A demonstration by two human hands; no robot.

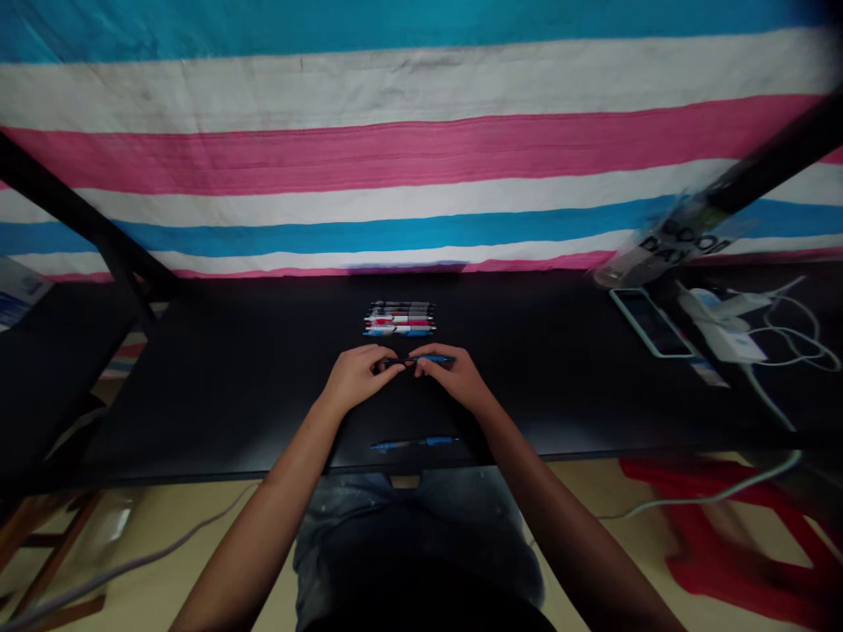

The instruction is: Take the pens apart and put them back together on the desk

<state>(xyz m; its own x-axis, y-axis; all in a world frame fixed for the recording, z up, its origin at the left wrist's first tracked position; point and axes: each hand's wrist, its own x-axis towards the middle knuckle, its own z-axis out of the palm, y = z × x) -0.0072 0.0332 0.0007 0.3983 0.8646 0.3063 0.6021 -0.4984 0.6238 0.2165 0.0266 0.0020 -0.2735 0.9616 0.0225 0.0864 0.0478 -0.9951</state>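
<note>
a slim blue-and-black plastic pen [437, 358] is held level over the flat black bench [263, 377]: the left hand [356, 377] pinches its dark end, the right hand [457, 377] its blue end. just beyond the hands is a close-set row of slender multicoloured plastic pens [400, 321]; nearer the front edge lies a slender blue plastic pen [435, 441].

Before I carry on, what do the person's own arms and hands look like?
The left hand and right hand are both bare, without gloves. No sleeve covers the visible part of the left forearm or right forearm, and no watch or band shows at either wrist. Any ring would be too small to tell.
</note>
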